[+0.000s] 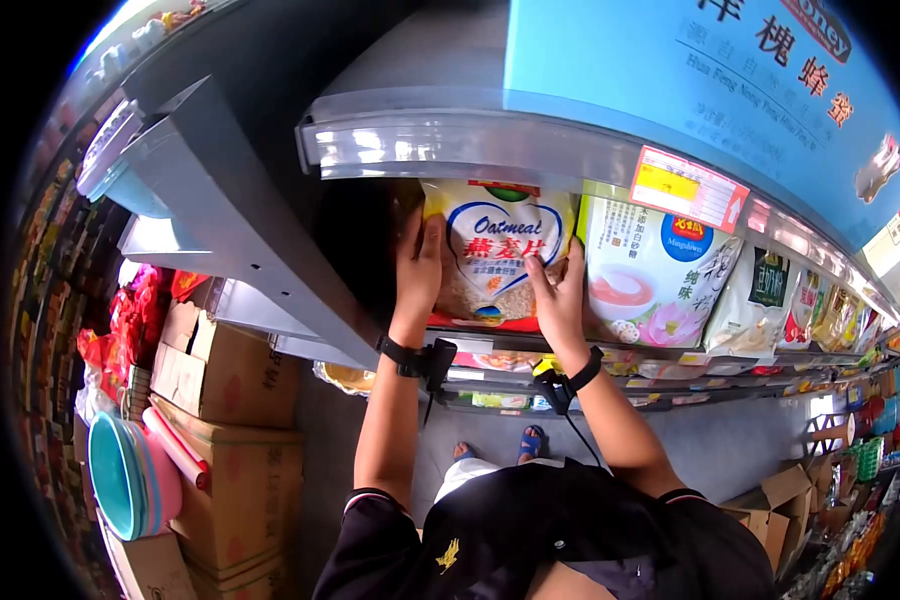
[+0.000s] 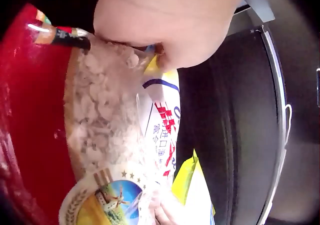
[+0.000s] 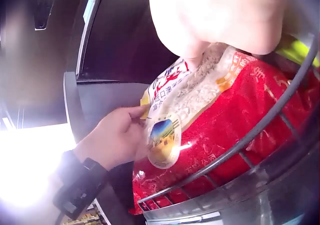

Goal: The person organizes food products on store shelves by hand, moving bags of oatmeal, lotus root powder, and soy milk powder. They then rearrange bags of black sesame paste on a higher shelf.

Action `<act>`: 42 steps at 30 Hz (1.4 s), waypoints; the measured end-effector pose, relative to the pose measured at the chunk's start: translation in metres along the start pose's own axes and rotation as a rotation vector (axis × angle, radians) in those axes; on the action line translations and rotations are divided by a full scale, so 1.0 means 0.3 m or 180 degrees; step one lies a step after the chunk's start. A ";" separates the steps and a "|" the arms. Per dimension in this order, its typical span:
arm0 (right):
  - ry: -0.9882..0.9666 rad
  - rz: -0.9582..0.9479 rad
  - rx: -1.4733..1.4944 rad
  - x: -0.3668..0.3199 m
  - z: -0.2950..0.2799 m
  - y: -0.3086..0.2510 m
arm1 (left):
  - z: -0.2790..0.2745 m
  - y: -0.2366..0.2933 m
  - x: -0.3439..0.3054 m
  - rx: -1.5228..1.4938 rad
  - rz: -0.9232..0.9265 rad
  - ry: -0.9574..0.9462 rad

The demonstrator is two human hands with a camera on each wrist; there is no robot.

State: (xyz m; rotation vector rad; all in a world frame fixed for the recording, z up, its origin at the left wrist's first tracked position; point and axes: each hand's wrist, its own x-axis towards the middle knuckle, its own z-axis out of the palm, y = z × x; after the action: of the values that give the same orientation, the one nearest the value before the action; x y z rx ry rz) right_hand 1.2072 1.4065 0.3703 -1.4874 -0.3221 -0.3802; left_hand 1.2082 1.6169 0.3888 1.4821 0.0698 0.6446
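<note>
A bag of oatmeal (image 1: 495, 250), with a heart-shaped label and a clear window over the flakes, stands upright at the left end of a shelf. My left hand (image 1: 419, 262) grips its left side, thumb at the front edge. On the opposite side my right hand (image 1: 560, 295) holds the bag, its thumb on the front. The bag's red lower part (image 3: 215, 120) shows in the right wrist view, close to the shelf's wire front rail (image 3: 240, 147). The fingers behind the bag are hidden.
Right of the oatmeal stands a white and green package (image 1: 645, 270) with a bowl picture, then more bags (image 1: 752, 305). A clear price rail (image 1: 400, 140) runs overhead. At left are a grey shelf upright (image 1: 240, 210), cardboard boxes (image 1: 240, 480) and plastic basins (image 1: 120, 470).
</note>
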 end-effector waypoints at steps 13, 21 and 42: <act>-0.0457 0.1439 0.1110 0.134 -0.007 -0.005 | -0.011 0.030 0.027 -0.0096 -0.0971 -0.0351; -0.0365 0.1078 0.1210 0.109 0.021 -0.048 | -0.051 -0.023 0.023 0.0248 -0.1103 -0.0296; -0.0507 0.1272 0.1053 0.150 0.019 -0.012 | -0.058 -0.015 0.029 -0.0836 -0.1401 -0.0650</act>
State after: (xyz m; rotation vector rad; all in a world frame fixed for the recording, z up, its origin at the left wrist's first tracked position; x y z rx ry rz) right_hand 1.2461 1.4100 0.3933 -1.2200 -0.1945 0.1092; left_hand 1.2097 1.6365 0.3855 1.2166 0.1431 0.1379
